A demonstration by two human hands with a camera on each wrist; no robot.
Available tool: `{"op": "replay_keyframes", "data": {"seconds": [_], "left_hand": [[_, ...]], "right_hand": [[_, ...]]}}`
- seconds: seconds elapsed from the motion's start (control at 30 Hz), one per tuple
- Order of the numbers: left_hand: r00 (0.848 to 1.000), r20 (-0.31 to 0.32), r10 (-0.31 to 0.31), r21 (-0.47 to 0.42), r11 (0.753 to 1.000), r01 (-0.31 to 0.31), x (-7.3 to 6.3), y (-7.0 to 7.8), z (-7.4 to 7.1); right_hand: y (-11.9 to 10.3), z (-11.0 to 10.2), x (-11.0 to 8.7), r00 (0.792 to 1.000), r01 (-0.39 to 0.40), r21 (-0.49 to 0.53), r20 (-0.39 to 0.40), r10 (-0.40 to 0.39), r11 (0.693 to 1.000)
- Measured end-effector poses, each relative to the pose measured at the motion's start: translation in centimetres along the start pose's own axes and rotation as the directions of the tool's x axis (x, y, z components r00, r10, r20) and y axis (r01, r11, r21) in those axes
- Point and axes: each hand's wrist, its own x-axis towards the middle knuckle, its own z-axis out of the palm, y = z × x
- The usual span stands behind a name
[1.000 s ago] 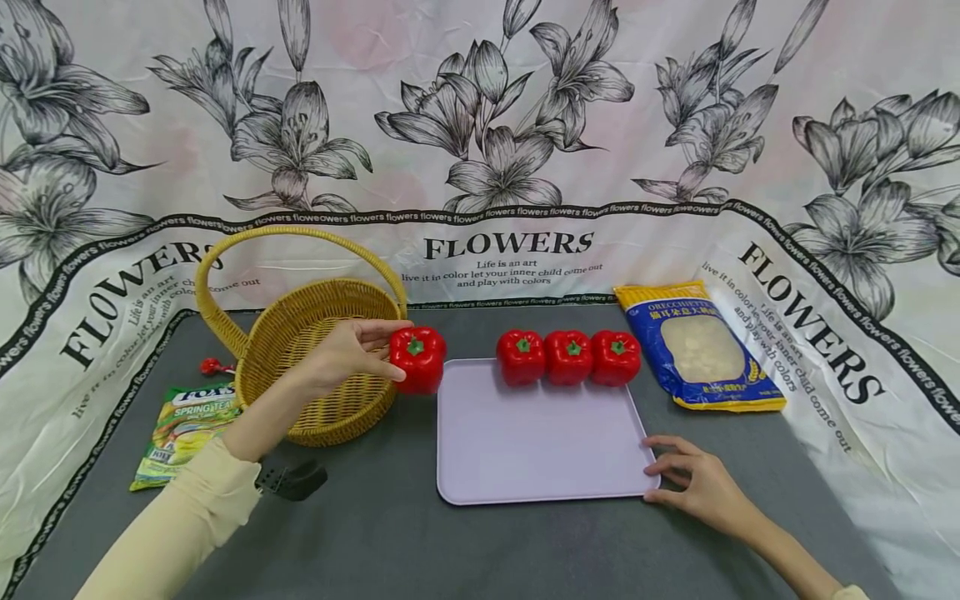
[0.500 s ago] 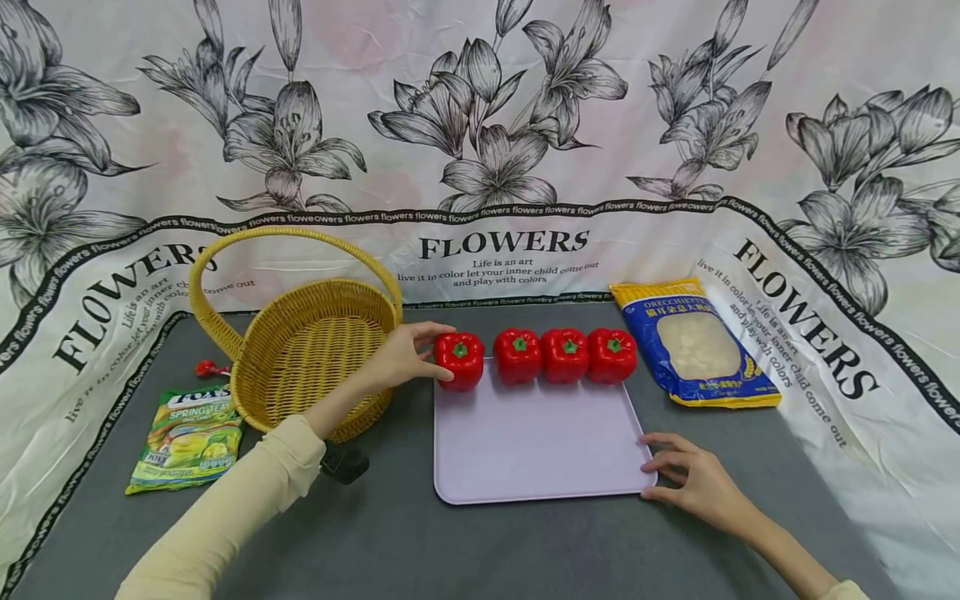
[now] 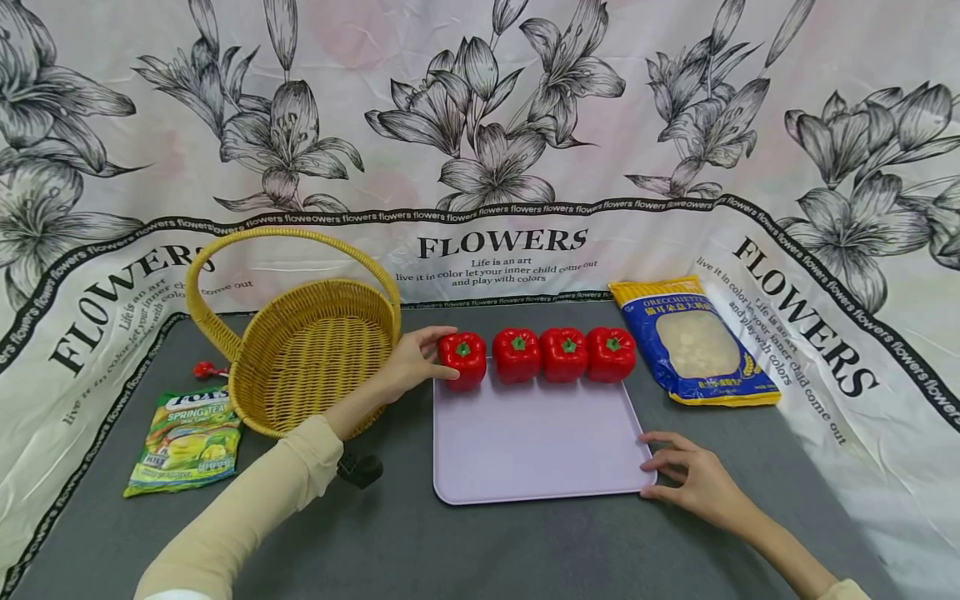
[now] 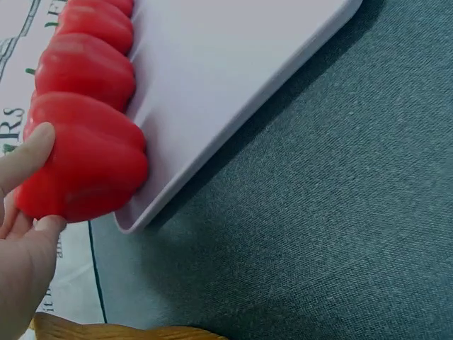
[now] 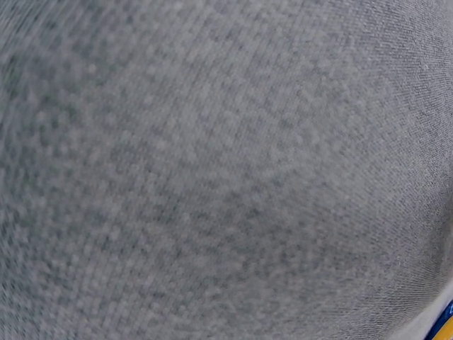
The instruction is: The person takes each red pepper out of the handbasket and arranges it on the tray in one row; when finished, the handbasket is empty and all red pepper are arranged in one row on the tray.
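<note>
My left hand (image 3: 411, 364) holds a red bell pepper (image 3: 463, 363) by its left side, over the back left corner of the lilac tray (image 3: 525, 450). In the left wrist view, thumb and fingers grip that same pepper (image 4: 92, 159) close over the tray's rim. Three more red bell peppers (image 3: 564, 356) with green stems stand in a row along the tray's back edge. At the tray's front right corner, my right hand (image 3: 697, 479) holds the edge between thumb and bent fingers. The right wrist view misses the hand and shows mostly grey cloth.
A yellow wicker basket (image 3: 315, 358) with a tall handle stands left of the tray. Farther left lie a green Fox's candy bag (image 3: 187, 442) and a small red item (image 3: 206, 368). A blue and yellow orecchiette bag (image 3: 693, 346) lies behind the tray's right side.
My left hand has carried the pepper rightward from beside the basket to the tray's back left corner, shifting only slightly in the last half second. The right hand has stayed at the tray's corner.
</note>
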Motion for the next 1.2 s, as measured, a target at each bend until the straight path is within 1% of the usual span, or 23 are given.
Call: {"op": "replay_keyframes", "data": {"seconds": [0.13, 0.27, 0.37, 0.47, 0.53, 0.57, 0.63, 0.7, 0.73, 0.77, 0.8, 0.83, 0.87, 0.9, 0.93, 0.97, 1.0, 1.03, 1.07, 1.1, 1.13, 1.2], "left_hand": [[0.999, 0.042, 0.028, -0.026, 0.999, -0.027, 0.4, -0.3, 0.0], [0.997, 0.069, 0.045, -0.051, 0.998, -0.041, 0.6, -0.4, 0.0], [0.996, 0.075, 0.039, -0.034, 0.999, -0.036, 0.6, -0.4, 0.2], [0.997, 0.071, 0.023, 0.023, 0.999, -0.025, 0.5, -0.3, 0.4], [0.997, 0.068, 0.029, 0.063, 0.997, -0.033, 0.2, -0.3, 0.4], [0.997, 0.069, 0.039, 0.079, 0.996, -0.044, 0.0, -0.3, 0.4], [0.994, 0.073, 0.077, 0.099, 0.992, -0.084, -0.7, -0.2, 0.3], [0.986, 0.084, 0.143, 0.122, 0.981, -0.152, -1.9, 0.1, 0.0], [0.979, 0.086, 0.186, 0.144, 0.970, -0.197, -2.7, 0.3, -0.2], [0.970, 0.081, 0.229, 0.183, 0.953, -0.240, -3.5, 0.5, -0.5], [0.960, 0.066, 0.272, 0.239, 0.930, -0.280, -4.5, 0.8, -1.0], [0.948, 0.050, 0.316, 0.320, 0.894, -0.315, -5.4, 1.1, -1.5], [0.931, 0.029, 0.363, 0.431, 0.836, -0.339, -6.2, 1.2, -2.1], [0.919, -0.001, 0.394, 0.550, 0.768, -0.329, -6.9, 1.3, -2.8], [0.908, -0.038, 0.417, 0.652, 0.699, -0.294, -7.5, 1.4, -3.5], [0.900, -0.075, 0.428, 0.738, 0.631, -0.239, -8.1, 1.3, -4.1], [0.896, -0.112, 0.430, 0.806, 0.567, -0.171, -8.5, 1.2, -4.8], [0.894, -0.148, 0.422, 0.848, 0.519, -0.104, -8.8, 1.1, -5.4], [0.896, -0.189, 0.401, 0.869, 0.494, -0.038, -9.1, 0.9, -5.8], [0.901, -0.231, 0.367, 0.869, 0.495, 0.021, -9.2, 0.7, -6.3], [0.901, -0.268, 0.340, 0.862, 0.503, 0.067, -9.2, 0.6, -6.7], [0.901, -0.334, 0.276, 0.838, 0.525, 0.149, -9.1, 0.4, -7.3]], "right_hand": [[0.0, 0.0, 0.0, 1.000, -0.002, -0.009, 0.002, 0.002, 1.000], [0.0, 0.1, -0.1, 1.000, -0.010, -0.016, -0.002, 0.010, 1.000], [-0.1, 0.0, -0.3, 1.000, -0.019, -0.020, -0.004, 0.019, 1.000], [-0.4, -0.1, -0.6, 1.000, -0.018, -0.009, -0.002, 0.018, 1.000], [-0.7, -0.2, -0.7, 1.000, -0.005, 0.004, 0.008, 0.005, 1.000], [-0.9, -0.3, -0.7, 1.000, 0.003, 0.001, 0.016, -0.003, 1.000], [-1.5, -0.6, -0.7, 0.999, 0.029, -0.053, 0.027, -0.028, 0.998], [-2.3, -1.0, -0.4, 0.998, 0.066, -0.122, 0.014, -0.065, 0.990], [-2.8, -1.3, -0.1, 0.998, 0.065, -0.159, -0.006, -0.066, 0.985], [-3.3, -1.7, 0.4, 0.997, 0.063, -0.192, -0.041, -0.072, 0.979], [-3.9, -2.0, 0.9, 0.994, 0.045, -0.218, -0.084, -0.064, 0.975], [-4.4, -2.3, 1.5, 0.991, 0.012, -0.229, -0.130, -0.043, 0.973], [-5.0, -2.7, 2.3, 0.983, -0.023, -0.233, -0.181, -0.020, 0.972], [-5.6, -3.0, 3.1, 0.974, -0.069, -0.237, -0.227, 0.014, 0.969], [-6.1, -3.3, 4.0, 0.964, -0.115, -0.252, -0.260, 0.047, 0.961], [-6.6, -3.5, 4.9, 0.955, -0.142, -0.266, -0.291, 0.061, 0.953], [-7.0, -3.6, 5.8, 0.949, -0.174, -0.292, -0.306, 0.080, 0.941], [-7.4, -3.7, 6.7, 0.945, -0.191, -0.319, -0.314, 0.086, 0.928], [-7.8, -3.7, 7.6, 0.945, -0.196, -0.347, -0.318, 0.082, 0.917], [-8.0, -3.6, 8.5, 0.946, -0.199, -0.377, -0.314, 0.077, 0.905], [-8.2, -3.4, 9.3, 0.949, -0.193, -0.403, -0.310, 0.065, 0.895], [-8.5, -3.0, 10.8, 0.955, -0.186, -0.438, -0.292, 0.057, 0.879]]}}
